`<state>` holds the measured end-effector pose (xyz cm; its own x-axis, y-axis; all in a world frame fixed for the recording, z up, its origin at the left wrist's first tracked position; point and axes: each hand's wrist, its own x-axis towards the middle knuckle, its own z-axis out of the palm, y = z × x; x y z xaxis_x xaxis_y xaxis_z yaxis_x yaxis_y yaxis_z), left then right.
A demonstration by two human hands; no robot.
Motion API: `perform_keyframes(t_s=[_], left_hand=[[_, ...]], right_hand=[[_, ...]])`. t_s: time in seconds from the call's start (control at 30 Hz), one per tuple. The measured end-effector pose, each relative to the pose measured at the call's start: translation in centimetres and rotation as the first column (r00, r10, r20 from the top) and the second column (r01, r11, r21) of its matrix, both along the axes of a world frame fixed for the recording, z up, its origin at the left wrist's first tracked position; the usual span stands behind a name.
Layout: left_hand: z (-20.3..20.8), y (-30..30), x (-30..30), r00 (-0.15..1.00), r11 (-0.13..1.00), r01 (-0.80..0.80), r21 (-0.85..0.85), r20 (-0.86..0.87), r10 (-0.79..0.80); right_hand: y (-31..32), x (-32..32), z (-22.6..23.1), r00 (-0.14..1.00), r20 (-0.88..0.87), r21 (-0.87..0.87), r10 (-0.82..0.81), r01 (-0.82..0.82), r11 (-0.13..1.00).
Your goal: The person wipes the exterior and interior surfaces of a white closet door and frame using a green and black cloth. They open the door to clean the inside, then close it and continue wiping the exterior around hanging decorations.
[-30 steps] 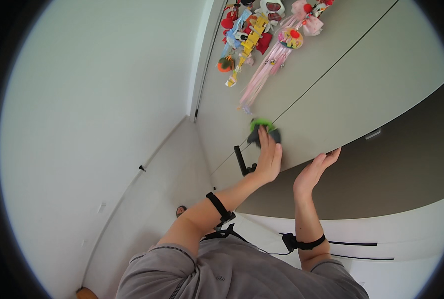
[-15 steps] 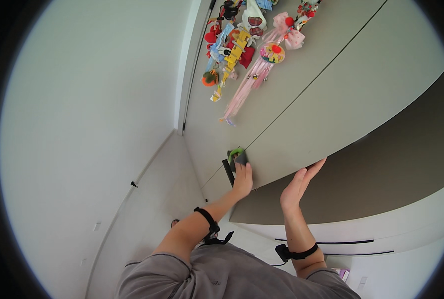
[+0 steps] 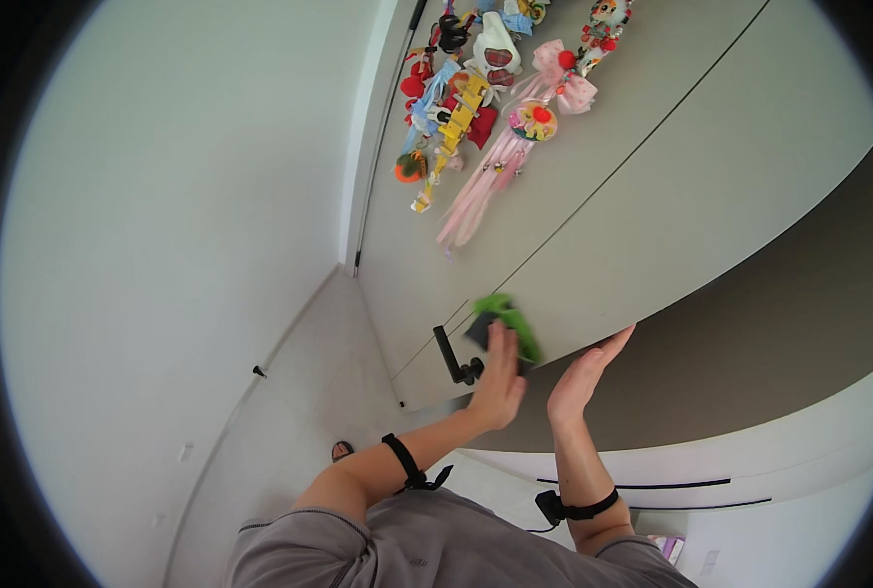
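Observation:
Against the light grey door (image 3: 691,206) my left hand (image 3: 500,387) presses a green and dark grey cloth (image 3: 515,318), its fingers laid over the darker side. The cloth is a little smeared by motion. Just left of it a black lever handle (image 3: 449,355) sticks out from the door. My right hand (image 3: 581,382) rests along the door's free edge, fingers stretched out and holding nothing.
Hair bows and small ornaments hang on the upper door, among them a pink ribbon bow (image 3: 554,78). A white wall (image 3: 181,216) runs along the left, with a black door stop (image 3: 259,371) low down. A brown panel (image 3: 750,333) lies beyond the door edge.
My left hand has slid the cloth to the right, off the handle and toward the door's edge, so the whole lever now shows. My right hand stays at the edge.

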<state>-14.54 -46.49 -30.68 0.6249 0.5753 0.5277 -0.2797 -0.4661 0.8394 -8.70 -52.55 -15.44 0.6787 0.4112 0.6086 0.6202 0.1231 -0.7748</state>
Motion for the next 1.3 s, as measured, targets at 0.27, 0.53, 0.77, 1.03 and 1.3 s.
perform_keyframes(t_s=[0.27, 0.53, 0.77, 1.03, 1.3], left_hand=[[-5.0, 11.0, 9.7, 0.945, 0.804, -0.305, -0.511, -0.267, 0.189], [-0.3, 0.9, 3.6, 0.958, 0.959, -0.206, -0.196, -0.241, 0.156], [-4.7, -3.7, -0.4, 0.885, 0.963, 0.147, 0.226, -0.464, -0.027], [-0.9, 1.9, 2.5, 0.959, 0.977, 0.081, -0.199, 0.281, -0.022], [-2.0, -0.3, 0.5, 0.928, 0.951, 0.206, -0.230, 0.356, -0.115]], right_hand=[[0.4, -0.5, 1.0, 1.000, 0.025, -0.035, -0.001, 0.002, 0.999], [0.1, -0.1, 0.9, 0.999, 0.042, -0.026, -0.011, 0.013, 1.000], [-0.3, 0.2, 0.6, 0.997, -0.082, 0.050, 0.000, 0.004, 0.999], [-0.8, 1.1, -0.1, 0.994, -0.006, 0.050, 0.110, -0.110, 0.993], [-1.6, 1.4, -0.1, 0.979, -0.026, 0.054, 0.201, -0.199, 0.978]])
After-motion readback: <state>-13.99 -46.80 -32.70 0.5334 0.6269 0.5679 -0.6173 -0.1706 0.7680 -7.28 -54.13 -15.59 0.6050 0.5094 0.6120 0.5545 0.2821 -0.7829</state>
